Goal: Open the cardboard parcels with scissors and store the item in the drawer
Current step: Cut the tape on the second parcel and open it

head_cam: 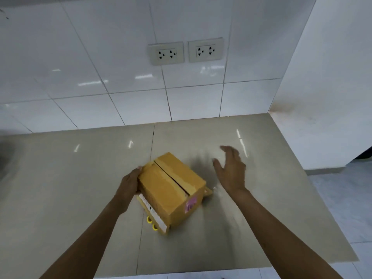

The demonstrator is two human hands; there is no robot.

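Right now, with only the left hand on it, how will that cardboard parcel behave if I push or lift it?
The cardboard parcel looks stiff and boxy, so it should slide, not roll. It sits tilted on something beneath it, with yellow scissor handles showing there, so it may rock. The left hand grips one side only; it could pivot.

The bench [80, 178] lies bare to the left, behind and right of the box [173, 188], which stands mid-bench. The left hand [128, 184] blocks the box's left side. Yellow scissors [152, 223] poke out just beside its near-left edge. The tiled wall [100, 67] closes the far side.
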